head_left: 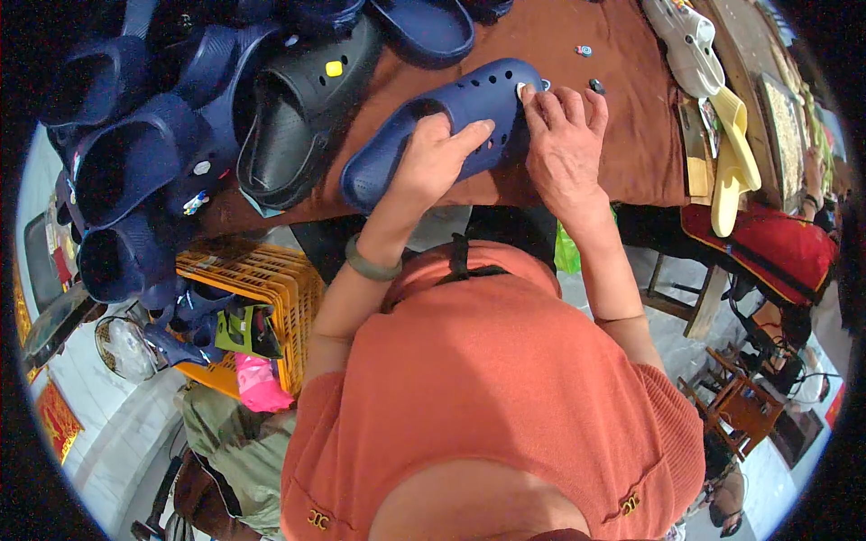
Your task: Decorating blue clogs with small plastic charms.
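A navy blue clog [388, 149] with holes in its toe lies slanted on the brown cloth in front of me. My left hand [431, 162] grips its near side, thumb laid along the upper and the other fingers hidden. Over the toe end, my right hand [566, 140] has bent fingers, and the thumb is hidden. Its index fingertip touches a small white shoe charm [520, 90] at a hole in the toe. Two more small pieces lie beyond that hand: a light blue charm [585, 51] and a dark one [597, 87].
Several navy clogs [135, 153] pile up at the left beside a black clog [302, 99] with a yellow charm. White [690, 45] and pale yellow [737, 162] clogs are at the cloth's right edge. Below left stands an orange crate [302, 293]; a red bag [767, 248] hangs at right.
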Available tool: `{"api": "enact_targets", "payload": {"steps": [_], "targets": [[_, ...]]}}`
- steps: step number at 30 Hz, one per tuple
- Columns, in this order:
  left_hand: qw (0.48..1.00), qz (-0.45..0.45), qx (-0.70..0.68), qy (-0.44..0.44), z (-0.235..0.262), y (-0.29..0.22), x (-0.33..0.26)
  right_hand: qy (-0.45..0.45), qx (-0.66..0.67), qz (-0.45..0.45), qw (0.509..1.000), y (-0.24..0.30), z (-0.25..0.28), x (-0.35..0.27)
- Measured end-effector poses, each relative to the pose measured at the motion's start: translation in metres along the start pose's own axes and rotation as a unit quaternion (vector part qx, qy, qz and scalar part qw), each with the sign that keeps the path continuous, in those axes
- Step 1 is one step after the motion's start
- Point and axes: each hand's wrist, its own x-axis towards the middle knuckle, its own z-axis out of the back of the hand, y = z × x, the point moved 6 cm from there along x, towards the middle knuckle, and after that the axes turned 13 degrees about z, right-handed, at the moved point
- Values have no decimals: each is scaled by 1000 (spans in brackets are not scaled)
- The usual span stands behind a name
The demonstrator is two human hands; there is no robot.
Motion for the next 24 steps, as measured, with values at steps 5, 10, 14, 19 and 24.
{"api": "enact_targets", "payload": {"steps": [5, 10, 14, 19, 24], "targets": [[999, -11, 40, 13, -3, -8, -5, 26, 37, 16, 999, 0, -2, -3], [998, -46, 30, 21, -5, -10, -6, 43, 35, 30, 998, 0, -4, 1], [997, -28, 67, -5, -3, -11, -7, 36, 43, 42, 998, 1, -6, 1], [990, -19, 125, -69, -3, -11, -12, 30, 73, 61, 995, -7, -5, 2], [987, -3, 115, -116, -3, -3, -14, 31, 88, 90, 992, -6, -9, 1]]}}
